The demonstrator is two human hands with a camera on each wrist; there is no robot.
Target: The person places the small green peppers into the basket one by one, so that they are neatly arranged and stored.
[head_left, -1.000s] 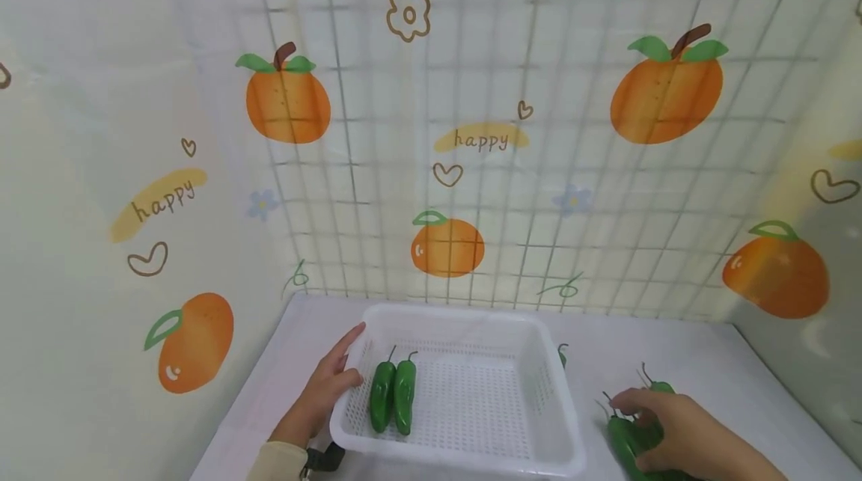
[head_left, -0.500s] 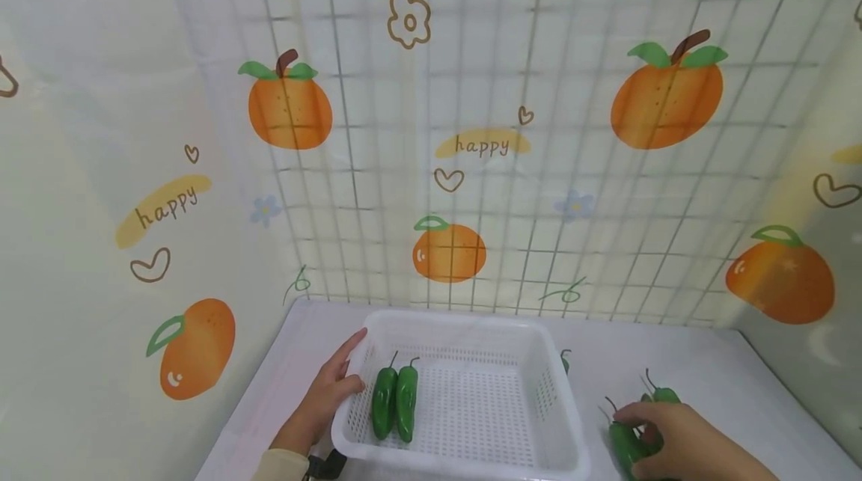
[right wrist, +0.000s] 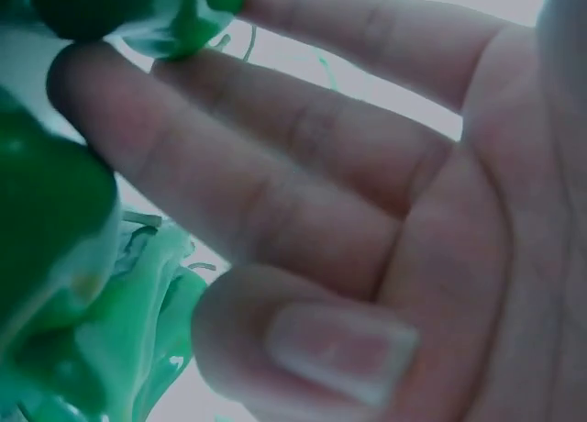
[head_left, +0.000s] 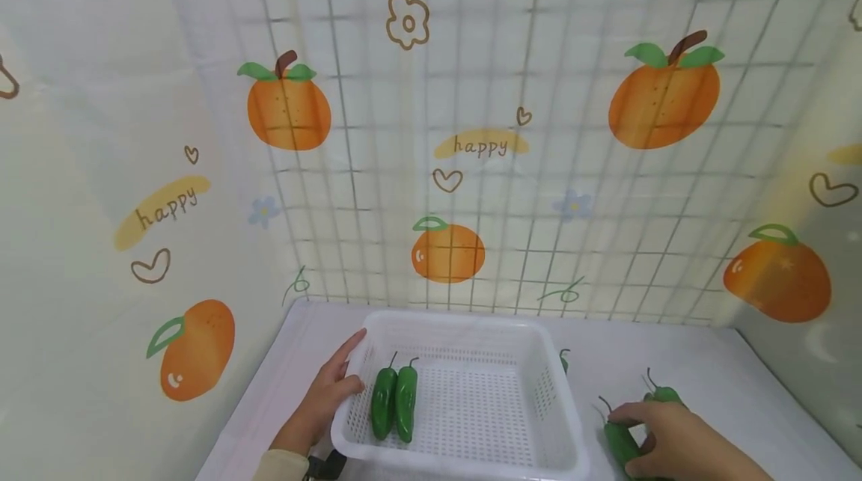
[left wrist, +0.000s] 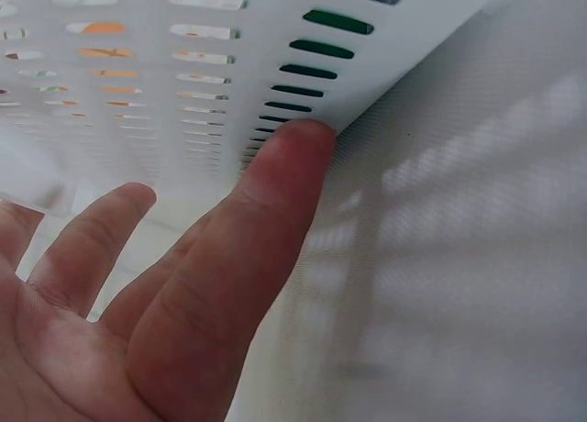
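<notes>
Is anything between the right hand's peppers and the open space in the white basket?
Only the basket's right wall stands between the peppers under the right hand and its interior. The two peppers inside lie at the left, so the right part is free.

The left hand (left wrist: 138, 330) fills the frame from 7 o'clock, fingers straight. Its thumb (left wrist: 266, 193) tip presses the slotted white basket (left wrist: 183, 64) wall at 12 o'clock. Green shows through the upper slots. The white desk (left wrist: 459, 257) spreads toward 3 o'clock.

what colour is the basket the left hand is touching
White, with a perforated floor and slotted walls. The basket shows best in the head view, with the left hand at its rim.
</notes>
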